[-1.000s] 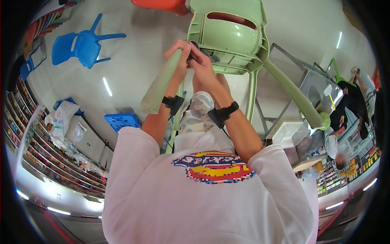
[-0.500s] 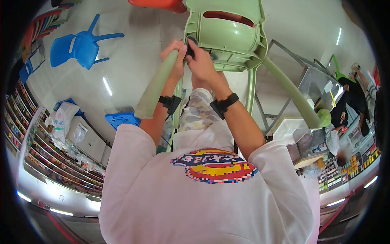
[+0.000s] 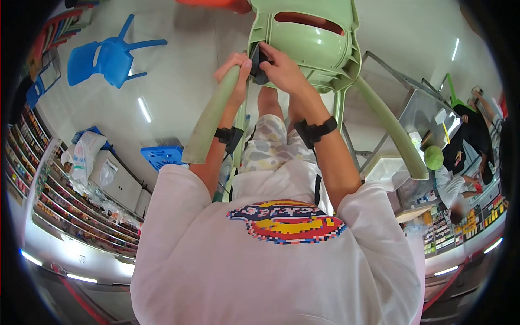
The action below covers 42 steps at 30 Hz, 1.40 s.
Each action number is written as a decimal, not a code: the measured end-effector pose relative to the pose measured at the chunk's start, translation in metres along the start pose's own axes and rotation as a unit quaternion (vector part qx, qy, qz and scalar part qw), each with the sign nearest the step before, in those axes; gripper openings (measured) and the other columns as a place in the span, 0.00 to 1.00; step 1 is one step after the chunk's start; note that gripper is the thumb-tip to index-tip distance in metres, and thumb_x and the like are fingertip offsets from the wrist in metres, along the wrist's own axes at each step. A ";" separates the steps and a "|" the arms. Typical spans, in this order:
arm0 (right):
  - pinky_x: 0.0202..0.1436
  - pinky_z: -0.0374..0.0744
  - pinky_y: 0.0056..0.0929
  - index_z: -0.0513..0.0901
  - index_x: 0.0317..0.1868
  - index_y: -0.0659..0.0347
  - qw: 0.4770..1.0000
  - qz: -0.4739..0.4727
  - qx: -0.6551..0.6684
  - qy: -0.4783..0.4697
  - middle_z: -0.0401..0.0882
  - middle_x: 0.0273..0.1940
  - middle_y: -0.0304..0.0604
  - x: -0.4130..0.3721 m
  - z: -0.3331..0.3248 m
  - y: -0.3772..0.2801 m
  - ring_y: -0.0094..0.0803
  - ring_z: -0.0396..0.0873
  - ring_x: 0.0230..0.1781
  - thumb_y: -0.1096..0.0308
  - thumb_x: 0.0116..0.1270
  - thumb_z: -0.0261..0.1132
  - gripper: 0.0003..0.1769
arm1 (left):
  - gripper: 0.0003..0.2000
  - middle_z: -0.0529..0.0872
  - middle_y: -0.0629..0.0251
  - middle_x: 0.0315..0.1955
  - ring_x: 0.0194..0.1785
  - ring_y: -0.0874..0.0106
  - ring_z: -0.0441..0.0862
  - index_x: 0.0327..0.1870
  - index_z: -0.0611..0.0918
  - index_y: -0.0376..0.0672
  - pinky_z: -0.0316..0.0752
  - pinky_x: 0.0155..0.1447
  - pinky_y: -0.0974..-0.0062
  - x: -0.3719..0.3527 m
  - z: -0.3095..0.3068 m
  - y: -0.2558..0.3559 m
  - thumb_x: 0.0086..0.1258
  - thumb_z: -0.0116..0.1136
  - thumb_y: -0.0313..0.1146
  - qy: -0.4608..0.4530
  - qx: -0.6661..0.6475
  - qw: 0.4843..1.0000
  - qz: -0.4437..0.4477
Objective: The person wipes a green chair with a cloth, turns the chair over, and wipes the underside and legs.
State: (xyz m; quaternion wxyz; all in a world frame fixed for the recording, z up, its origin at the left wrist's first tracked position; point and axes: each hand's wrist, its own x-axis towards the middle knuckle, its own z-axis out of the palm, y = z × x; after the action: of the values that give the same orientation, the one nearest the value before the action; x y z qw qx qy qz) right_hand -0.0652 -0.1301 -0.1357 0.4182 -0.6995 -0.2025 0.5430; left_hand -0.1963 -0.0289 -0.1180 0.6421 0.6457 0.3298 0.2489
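Observation:
A light green plastic chair (image 3: pixel 311 46) is tipped over in front of me, with its legs toward me. My left hand (image 3: pixel 236 73) is closed around the near left chair leg (image 3: pixel 211 122), close to the seat. Beside it, my right hand (image 3: pixel 283 69) grips a small black object (image 3: pixel 259 64) against the corner where leg and seat meet. Its exact kind is hidden by my fingers. The other near leg (image 3: pixel 392 132) points to the lower right, with nothing touching it.
A blue chair (image 3: pixel 103 58) lies on the floor at upper left, and part of a red-orange chair (image 3: pixel 222 4) shows at the top. Stocked shelves (image 3: pixel 81 208) line the left. At right are a metal-framed glass case (image 3: pixel 425 116), a green ball-like thing (image 3: pixel 433 157) and people (image 3: pixel 471 141).
My right hand has shifted slightly right and its fingers have spread along the black object, showing more of it. My left hand keeps its grip on the chair leg.

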 end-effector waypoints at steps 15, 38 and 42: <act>0.48 0.83 0.47 0.78 0.70 0.55 0.808 -0.082 -0.581 -0.057 0.82 0.66 0.44 -0.018 -0.002 -0.036 0.44 0.88 0.46 0.67 0.65 0.66 0.31 | 0.10 0.81 0.62 0.29 0.38 0.70 0.78 0.30 0.76 0.34 0.74 0.52 0.71 0.002 0.003 0.009 0.75 0.59 0.20 0.015 -0.001 1.000 -0.010; 0.37 0.86 0.45 0.83 0.42 0.59 0.849 -0.107 -0.510 0.091 0.89 0.36 0.50 -0.023 -0.012 -0.016 0.51 0.90 0.34 0.71 0.64 0.67 0.07 | 0.11 0.82 0.62 0.25 0.33 0.73 0.78 0.26 0.77 0.32 0.75 0.46 0.73 0.015 0.013 0.015 0.73 0.61 0.21 0.040 0.020 0.999 -0.008; 0.49 0.84 0.43 0.83 0.45 0.61 0.920 -0.111 -0.336 0.167 0.88 0.42 0.48 -0.051 -0.034 -0.018 0.46 0.89 0.43 0.69 0.69 0.68 0.08 | 0.12 0.82 0.62 0.25 0.31 0.74 0.76 0.26 0.77 0.33 0.74 0.44 0.74 0.015 0.015 0.008 0.73 0.61 0.21 0.040 0.011 0.999 0.002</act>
State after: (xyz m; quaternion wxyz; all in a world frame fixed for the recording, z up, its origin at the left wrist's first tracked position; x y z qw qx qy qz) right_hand -0.0475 -0.1700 -0.0889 0.2442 -0.8524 -0.3763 0.2685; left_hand -0.1750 -0.0274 -0.1128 0.6206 0.6428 0.3571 0.2722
